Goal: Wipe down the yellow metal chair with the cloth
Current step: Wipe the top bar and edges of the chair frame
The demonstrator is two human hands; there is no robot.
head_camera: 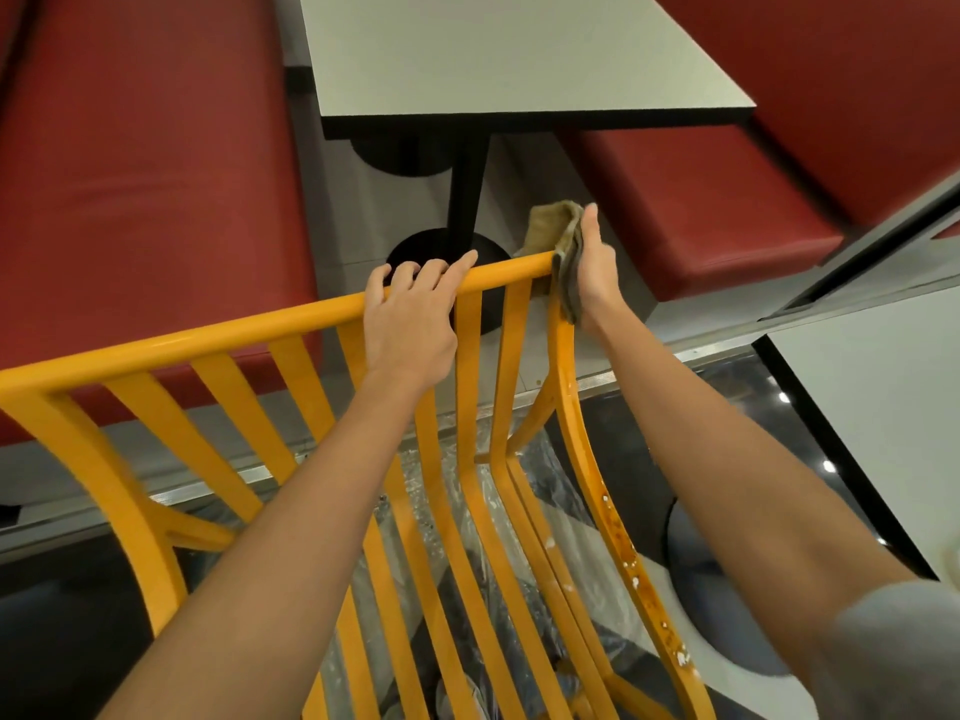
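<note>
The yellow metal chair (218, 335) fills the lower half of the view, seen from behind and above, its slatted back tilted toward me. My left hand (410, 319) grips the top rail near its middle. My right hand (595, 262) presses a brownish-grey cloth (558, 236) around the top right corner of the backrest. The right side rail (623, 543) below carries brown stains and white specks. Part of the cloth hangs behind the corner.
A grey table (519, 54) on a black post stands straight ahead, with red upholstered benches (145, 174) on both sides. Another grey tabletop (883, 407) is at the right. Clear plastic sheeting (524, 491) lies on the dark floor under the chair.
</note>
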